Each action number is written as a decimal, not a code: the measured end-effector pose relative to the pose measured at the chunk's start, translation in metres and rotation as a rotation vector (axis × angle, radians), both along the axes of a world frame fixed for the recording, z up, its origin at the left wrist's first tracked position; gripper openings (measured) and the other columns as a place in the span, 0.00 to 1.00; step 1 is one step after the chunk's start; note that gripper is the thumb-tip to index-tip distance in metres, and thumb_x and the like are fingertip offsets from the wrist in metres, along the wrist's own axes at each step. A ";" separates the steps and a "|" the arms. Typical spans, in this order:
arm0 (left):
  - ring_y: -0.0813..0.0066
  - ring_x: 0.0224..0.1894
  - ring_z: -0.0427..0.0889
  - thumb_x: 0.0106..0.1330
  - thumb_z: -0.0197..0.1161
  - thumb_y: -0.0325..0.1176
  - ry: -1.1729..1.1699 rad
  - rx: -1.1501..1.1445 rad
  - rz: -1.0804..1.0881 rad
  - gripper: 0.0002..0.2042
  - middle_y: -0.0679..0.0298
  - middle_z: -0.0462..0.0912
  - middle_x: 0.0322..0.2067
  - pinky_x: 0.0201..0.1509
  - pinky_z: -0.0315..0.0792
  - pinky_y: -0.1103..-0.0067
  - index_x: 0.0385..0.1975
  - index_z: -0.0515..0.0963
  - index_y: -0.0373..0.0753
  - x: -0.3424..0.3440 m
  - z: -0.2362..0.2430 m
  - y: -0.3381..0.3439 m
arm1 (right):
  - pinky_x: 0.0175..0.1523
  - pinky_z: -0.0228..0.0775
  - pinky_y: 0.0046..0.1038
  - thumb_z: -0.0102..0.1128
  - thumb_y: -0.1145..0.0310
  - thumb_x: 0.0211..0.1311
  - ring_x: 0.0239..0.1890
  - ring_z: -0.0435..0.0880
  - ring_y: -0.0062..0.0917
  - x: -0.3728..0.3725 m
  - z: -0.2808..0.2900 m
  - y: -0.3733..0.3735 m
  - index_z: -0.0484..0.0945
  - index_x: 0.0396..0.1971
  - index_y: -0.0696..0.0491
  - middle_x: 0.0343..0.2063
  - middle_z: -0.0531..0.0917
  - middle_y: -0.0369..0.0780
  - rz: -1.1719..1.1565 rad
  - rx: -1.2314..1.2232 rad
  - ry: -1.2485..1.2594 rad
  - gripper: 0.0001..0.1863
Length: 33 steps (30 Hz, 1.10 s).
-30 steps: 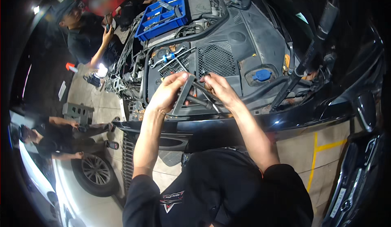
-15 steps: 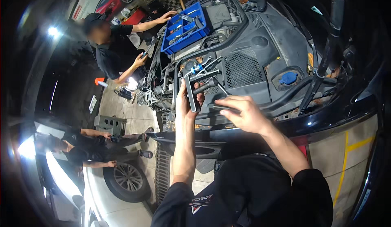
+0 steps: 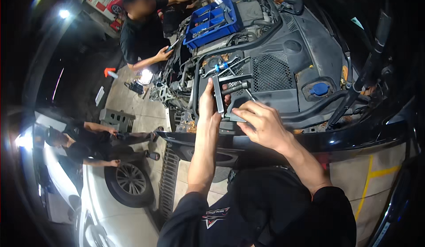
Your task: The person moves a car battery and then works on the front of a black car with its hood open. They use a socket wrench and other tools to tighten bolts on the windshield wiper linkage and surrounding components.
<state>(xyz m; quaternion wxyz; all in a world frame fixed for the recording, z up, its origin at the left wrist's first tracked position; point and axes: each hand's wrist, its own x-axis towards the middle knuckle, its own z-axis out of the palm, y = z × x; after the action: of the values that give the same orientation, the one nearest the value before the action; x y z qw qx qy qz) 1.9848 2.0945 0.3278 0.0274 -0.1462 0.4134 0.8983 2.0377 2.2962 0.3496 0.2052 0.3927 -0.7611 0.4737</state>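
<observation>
My left hand [image 3: 209,103] grips a dark grey, U-shaped metal clamp [image 3: 218,97], holding it up above the engine bay. A thick bolt [image 3: 234,88] runs along inside the clamp. Between the thumb and fingers of my right hand [image 3: 263,125] is a flat grey metal piece [image 3: 237,117], close to the lower end of the clamp; whether the two touch I cannot tell. Just beyond lie a blue-and-silver tool [image 3: 220,66] and several slim metal rods, on the engine bay's black trim. Part of the clamp is hidden by my left fingers.
A blue divided tray [image 3: 210,36] of tools rests over the front of the engine bay. A co-worker [image 3: 146,30] holds a tool beside it. A hood strut [image 3: 354,87] rises at right. Another person [image 3: 84,143] is near a white car [image 3: 115,220] at lower left.
The flat piece in my right hand has come up against or near the clamp's lower end. The co-worker has shifted, one arm reaching past the tray. The whole view has moved slightly.
</observation>
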 end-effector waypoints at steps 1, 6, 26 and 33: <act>0.69 0.15 0.73 0.72 0.49 0.50 -0.031 -0.006 0.032 0.18 0.61 0.77 0.24 0.17 0.69 0.78 0.36 0.72 0.40 -0.002 0.004 0.005 | 0.38 0.74 0.31 0.67 0.76 0.42 0.34 0.80 0.32 -0.001 0.002 0.002 0.80 0.42 0.56 0.36 0.81 0.40 -0.024 0.061 0.081 0.21; 0.69 0.17 0.76 0.72 0.49 0.48 -0.015 -0.093 0.095 0.18 0.59 0.78 0.27 0.18 0.72 0.78 0.37 0.72 0.36 0.000 0.011 0.012 | 0.37 0.68 0.32 0.66 0.76 0.41 0.32 0.76 0.31 -0.010 -0.004 0.001 0.78 0.40 0.56 0.33 0.79 0.39 -0.063 0.102 0.241 0.19; 0.75 0.18 0.76 0.70 0.55 0.44 0.039 0.364 -0.025 0.12 0.62 0.79 0.25 0.19 0.70 0.83 0.36 0.76 0.42 -0.003 -0.010 0.001 | 0.50 0.73 0.32 0.64 0.80 0.43 0.44 0.80 0.37 -0.036 0.006 0.027 0.76 0.41 0.59 0.39 0.81 0.45 -0.076 -0.270 0.077 0.19; 0.76 0.17 0.73 0.71 0.52 0.46 0.073 -0.196 0.240 0.15 0.64 0.77 0.23 0.17 0.68 0.84 0.35 0.76 0.41 0.017 0.018 0.010 | 0.41 0.73 0.26 0.62 0.82 0.47 0.34 0.83 0.31 -0.026 -0.014 0.062 0.78 0.32 0.59 0.32 0.82 0.43 -0.259 -0.343 -0.099 0.10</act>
<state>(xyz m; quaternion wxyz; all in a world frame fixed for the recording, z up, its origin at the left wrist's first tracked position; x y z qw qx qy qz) 2.0014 2.1042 0.3458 -0.1096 -0.1636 0.4794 0.8552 2.0115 2.3580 0.3361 0.2904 0.2273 -0.7226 0.5846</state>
